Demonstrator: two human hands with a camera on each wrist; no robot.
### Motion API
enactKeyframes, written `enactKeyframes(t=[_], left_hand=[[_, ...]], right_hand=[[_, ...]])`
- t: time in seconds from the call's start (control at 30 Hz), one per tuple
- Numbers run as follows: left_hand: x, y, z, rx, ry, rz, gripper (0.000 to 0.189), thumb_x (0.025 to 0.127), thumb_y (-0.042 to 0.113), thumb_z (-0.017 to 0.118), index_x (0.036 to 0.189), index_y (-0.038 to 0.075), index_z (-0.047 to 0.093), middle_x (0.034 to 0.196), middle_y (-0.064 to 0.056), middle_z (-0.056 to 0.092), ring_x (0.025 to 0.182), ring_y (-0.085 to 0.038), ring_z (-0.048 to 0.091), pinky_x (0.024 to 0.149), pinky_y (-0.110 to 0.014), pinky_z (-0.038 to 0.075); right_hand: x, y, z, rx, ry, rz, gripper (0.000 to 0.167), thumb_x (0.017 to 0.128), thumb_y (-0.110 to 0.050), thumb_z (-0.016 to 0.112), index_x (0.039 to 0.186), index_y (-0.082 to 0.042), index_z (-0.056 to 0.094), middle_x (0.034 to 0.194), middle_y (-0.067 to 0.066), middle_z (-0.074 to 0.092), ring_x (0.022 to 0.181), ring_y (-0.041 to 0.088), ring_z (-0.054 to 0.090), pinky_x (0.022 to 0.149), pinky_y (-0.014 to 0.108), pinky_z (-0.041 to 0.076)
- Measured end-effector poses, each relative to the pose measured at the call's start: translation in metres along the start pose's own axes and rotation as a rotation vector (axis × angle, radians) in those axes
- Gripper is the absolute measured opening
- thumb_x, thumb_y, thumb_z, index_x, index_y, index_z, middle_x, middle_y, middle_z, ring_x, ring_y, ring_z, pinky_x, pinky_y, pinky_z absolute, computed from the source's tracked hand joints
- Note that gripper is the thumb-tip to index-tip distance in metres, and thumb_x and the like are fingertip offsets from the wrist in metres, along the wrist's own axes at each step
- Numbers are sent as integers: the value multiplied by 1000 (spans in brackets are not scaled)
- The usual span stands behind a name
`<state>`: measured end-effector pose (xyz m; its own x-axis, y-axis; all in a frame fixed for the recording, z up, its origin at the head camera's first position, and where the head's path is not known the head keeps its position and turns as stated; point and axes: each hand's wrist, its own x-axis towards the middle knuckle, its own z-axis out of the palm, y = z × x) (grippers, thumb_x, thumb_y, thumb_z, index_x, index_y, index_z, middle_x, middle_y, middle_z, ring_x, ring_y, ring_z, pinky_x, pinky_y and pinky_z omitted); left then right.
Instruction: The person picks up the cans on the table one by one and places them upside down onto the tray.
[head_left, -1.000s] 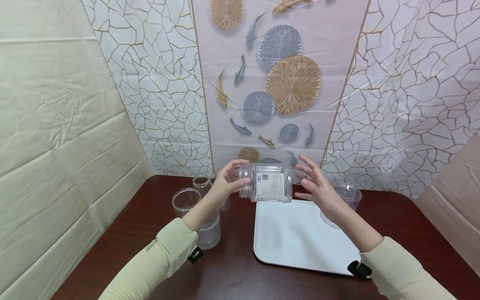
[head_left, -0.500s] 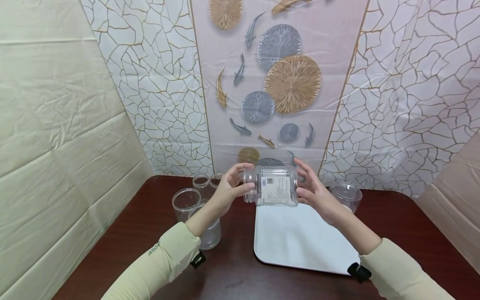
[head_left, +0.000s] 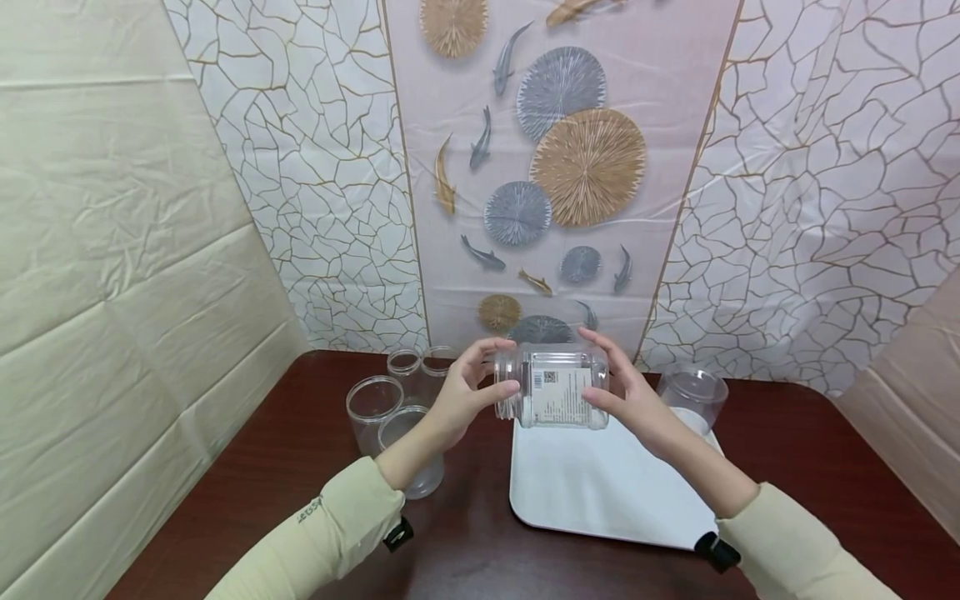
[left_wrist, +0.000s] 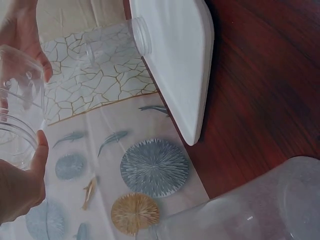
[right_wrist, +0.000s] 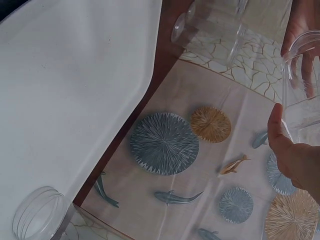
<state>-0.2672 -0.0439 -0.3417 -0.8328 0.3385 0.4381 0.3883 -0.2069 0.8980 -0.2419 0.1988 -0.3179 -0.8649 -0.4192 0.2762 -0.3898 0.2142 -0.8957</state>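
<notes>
One clear jar [head_left: 561,393] in two hands [head_left: 459,396] [head_left: 637,407]

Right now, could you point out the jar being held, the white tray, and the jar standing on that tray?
Held jar [head_left: 553,386]: head view, on the middle of its labelled side.
White tray [head_left: 592,483]: head view, on its bare flat top.
Jar on the tray [head_left: 694,393]: head view, on its clear side.

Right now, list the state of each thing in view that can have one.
Labelled clear jar: lidless, on its side, held in mid-air.
Left hand: fingers round the jar's neck.
Right hand: fingers round its base end.
White tray: flat on the table.
Clear jar on the tray: upside down.
Four clear jars at left: upright, lidless.
</notes>
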Motion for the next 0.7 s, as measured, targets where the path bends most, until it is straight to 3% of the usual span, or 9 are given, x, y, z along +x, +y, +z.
enactKeyframes(t=[0.13, 0.27, 0.33, 0.5, 0.57, 0.7], left_hand=[[-2, 0, 0, 13, -10, 1, 63, 78, 21, 76, 128, -2, 46, 131, -4, 48, 107, -12, 51, 89, -29, 44], [-4, -1, 0, 29, -34, 5, 65, 77, 23, 77, 128, -3, 44, 132, -8, 47, 107, -12, 51, 86, -27, 45], [-6, -2, -1, 29, -47, -2, 66, 77, 23, 77, 127, -4, 43, 132, -12, 46, 107, -13, 52, 83, -25, 47], [-10, -4, -2, 12, -71, -21, 64, 78, 18, 76, 127, -5, 42, 132, -24, 43, 107, -14, 52, 79, -26, 50], [-11, -4, -2, 2, -81, -25, 65, 78, 18, 77, 127, -5, 41, 133, -27, 40, 107, -15, 52, 77, -27, 52], [-13, -3, -3, -5, -101, -19, 69, 77, 22, 78, 129, -4, 40, 135, -28, 38, 109, -19, 51, 77, -31, 53]], right_hand=[[-1, -1, 2, 35, -7, -4, 67, 95, -12, 53, 150, -20, 15, 139, 27, 35, 106, 2, 56, 85, 26, 49], [-2, -2, 3, 28, -9, -10, 66, 94, -11, 53, 149, -16, 16, 140, 28, 34, 105, 1, 57, 83, 25, 51], [-3, -1, 2, 5, -7, -8, 66, 94, -11, 54, 149, -15, 17, 146, 25, 27, 112, 8, 55, 84, 27, 50], [-5, 1, 2, -54, 4, -17, 64, 93, -12, 55, 148, -17, 22, 153, 19, 17, 127, 42, 40, 89, 40, 47], [-6, 2, 2, -60, 1, -27, 64, 93, -12, 55, 148, -16, 22, 154, 19, 14, 127, 48, 38, 88, 44, 47], [-7, 2, 2, -69, -3, -45, 64, 92, -11, 55, 147, -14, 23, 153, 21, 16, 123, 47, 41, 85, 40, 48]])
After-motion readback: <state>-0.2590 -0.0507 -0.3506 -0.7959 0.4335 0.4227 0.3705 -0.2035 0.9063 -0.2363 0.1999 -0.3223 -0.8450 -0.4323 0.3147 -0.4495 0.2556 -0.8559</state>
